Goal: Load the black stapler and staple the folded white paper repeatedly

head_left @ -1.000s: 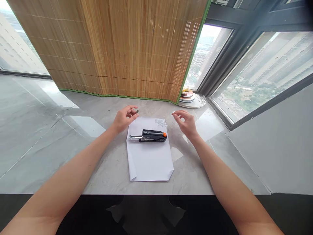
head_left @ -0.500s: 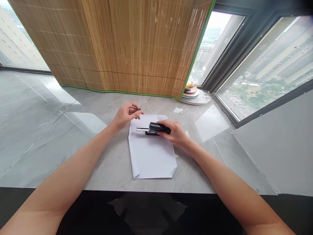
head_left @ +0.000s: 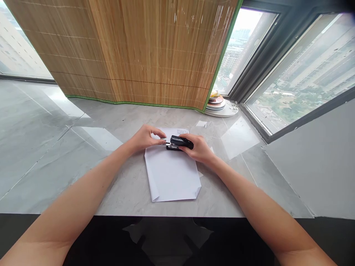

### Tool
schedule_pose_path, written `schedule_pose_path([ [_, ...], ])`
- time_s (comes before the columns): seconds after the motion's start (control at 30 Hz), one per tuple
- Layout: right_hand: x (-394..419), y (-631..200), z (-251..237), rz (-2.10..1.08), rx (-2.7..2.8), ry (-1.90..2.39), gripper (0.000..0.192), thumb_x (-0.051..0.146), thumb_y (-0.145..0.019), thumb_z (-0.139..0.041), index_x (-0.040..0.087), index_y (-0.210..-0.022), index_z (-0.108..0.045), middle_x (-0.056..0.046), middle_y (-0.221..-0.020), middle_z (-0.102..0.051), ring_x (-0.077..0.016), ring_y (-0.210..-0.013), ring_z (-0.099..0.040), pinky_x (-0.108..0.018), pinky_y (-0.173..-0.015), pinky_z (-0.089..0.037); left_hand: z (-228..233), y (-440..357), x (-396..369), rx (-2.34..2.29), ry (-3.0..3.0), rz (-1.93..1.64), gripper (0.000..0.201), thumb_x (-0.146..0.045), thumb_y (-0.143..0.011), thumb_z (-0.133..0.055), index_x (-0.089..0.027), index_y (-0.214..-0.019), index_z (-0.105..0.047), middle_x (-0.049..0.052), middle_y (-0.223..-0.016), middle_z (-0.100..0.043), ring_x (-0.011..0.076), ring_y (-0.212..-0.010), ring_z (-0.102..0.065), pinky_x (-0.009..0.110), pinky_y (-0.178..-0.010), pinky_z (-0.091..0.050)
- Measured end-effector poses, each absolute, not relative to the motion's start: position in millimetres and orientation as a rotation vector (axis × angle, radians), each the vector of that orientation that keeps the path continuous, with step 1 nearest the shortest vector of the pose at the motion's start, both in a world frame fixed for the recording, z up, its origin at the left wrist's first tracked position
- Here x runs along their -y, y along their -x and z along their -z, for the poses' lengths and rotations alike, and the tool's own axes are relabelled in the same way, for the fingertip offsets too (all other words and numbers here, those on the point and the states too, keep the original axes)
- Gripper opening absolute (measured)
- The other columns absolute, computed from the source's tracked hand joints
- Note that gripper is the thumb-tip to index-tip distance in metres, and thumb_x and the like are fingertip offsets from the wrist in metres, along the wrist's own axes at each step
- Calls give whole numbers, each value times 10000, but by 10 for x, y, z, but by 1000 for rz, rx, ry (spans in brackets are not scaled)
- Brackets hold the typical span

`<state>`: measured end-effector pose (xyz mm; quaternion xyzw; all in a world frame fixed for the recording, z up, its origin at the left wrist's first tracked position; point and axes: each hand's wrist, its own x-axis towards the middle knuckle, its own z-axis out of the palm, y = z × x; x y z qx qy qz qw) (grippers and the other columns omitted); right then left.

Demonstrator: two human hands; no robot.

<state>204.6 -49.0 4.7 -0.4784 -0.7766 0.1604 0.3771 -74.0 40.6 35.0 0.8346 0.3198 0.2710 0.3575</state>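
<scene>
My right hand [head_left: 201, 147] is wrapped around a black stapler [head_left: 181, 141] lying sideways above a white sheet of paper [head_left: 174, 173]. The stapler's metal staple rail sticks out to the left, mostly covered by fingers. At the end of this rail, my left hand [head_left: 148, 138] has its thumb and index finger closed in. A small dark strip of staples [head_left: 167, 143] shows by the thumb tip, against the rail; how far it sits inside is hidden. Folded corners show at the paper's near end, and a printed patch near its far edge.
A bamboo blind [head_left: 144, 55] with green edging hangs behind the grey marble-look counter [head_left: 119, 199]. Stacked plates [head_left: 222, 107] stand by the window at the back right. Small scraps [head_left: 202, 123] lie right of the paper's far end.
My left hand has moved right and towards me, carrying the small staple strip from beyond the paper to the stapler's rail. The right hand has kept its hold on the stapler.
</scene>
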Motion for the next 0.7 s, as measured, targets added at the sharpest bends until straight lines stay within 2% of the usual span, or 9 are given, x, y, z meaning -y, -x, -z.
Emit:
schedule_pose_path([
  [0.13, 493, -2043, -53, -414, 1995, 1224, 344, 250, -892, -753, 262, -1236, -773, -61, -1149, -830, -273, -997, -787, -403, -908, -611, -379, 741, -392, -791, -2160, -624, 203, -454, -813, -880, -288, -928, -895, 53, -1091, -863, 313, -1074, -796, 413, -942, -603],
  [0.3, 494, -2035, -60, -411, 1995, 1221, 336, 243, -892, -756, 253, -1227, -774, -67, -1148, -828, -273, -1001, -785, -402, -918, -607, -396, 727, -395, -766, -2101, -539, 230, -465, -818, -882, -290, -965, -909, 49, -1033, -866, 289, -1019, -801, 405, -971, -593],
  [0.47, 497, -2033, -69, -419, 1990, 1213, 331, 227, -891, -760, 246, -1222, -771, -64, -1128, -827, -267, -981, -782, -391, -904, -606, -405, 700, -373, -800, -2034, -482, 298, -472, -795, -887, -245, -987, -909, 70, -1031, -862, 276, -992, -789, 379, -912, -608],
  [0.7, 493, -2040, -72, -436, 1993, 1221, 338, 229, -895, -767, 257, -1232, -767, -64, -1144, -825, -270, -1005, -784, -397, -926, -610, -394, 724, -395, -838, -2032, -454, 247, -439, -788, -890, -264, -960, -912, 54, -996, -862, 256, -953, -789, 384, -935, -615],
])
